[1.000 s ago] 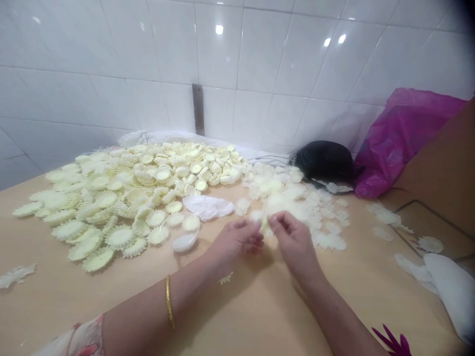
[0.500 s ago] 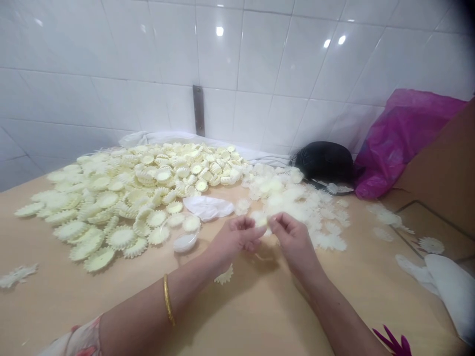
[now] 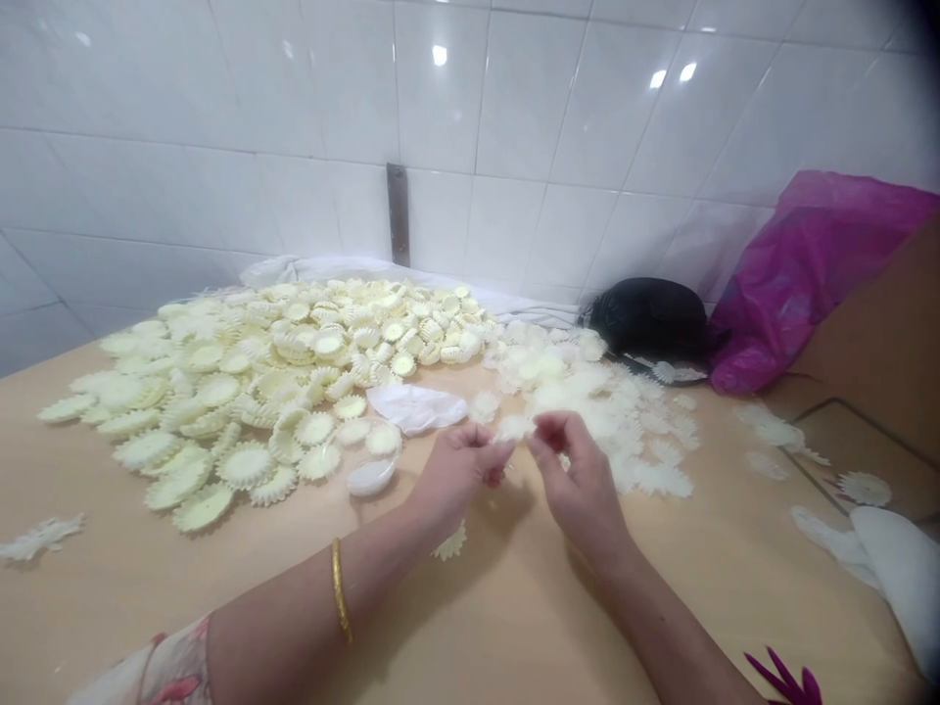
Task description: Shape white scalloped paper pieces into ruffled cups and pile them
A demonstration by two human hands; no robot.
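Observation:
My left hand (image 3: 459, 472) is closed, thumb and fingers pinching a pale, thin flower-shaped cutout (image 3: 515, 428). Opposite it, my right hand (image 3: 580, 482) pinches the right edge of the same cutout, so it is held up between the two sets of fingertips. Beneath my left wrist a notched yellowish disc (image 3: 451, 541) lies on the table, partly covered. Just beyond my hands spreads a loose heap of flat white flower cutouts (image 3: 580, 377). Left of my left hand sit a small white lidded dish (image 3: 371, 477) and a crumpled white cloth (image 3: 417, 408).
A big pile of pale yellow cupped, scalloped discs (image 3: 294, 362) covers the table's left and back. A black pouch (image 3: 647, 318) and a magenta plastic bag (image 3: 815, 264) are against the tiled wall. White sheet scraps (image 3: 892, 568) lie at the right.
My hands have shifted slightly, and the pale cutout now shows more plainly between my fingertips. The whole view has moved a little; the piles look the same.

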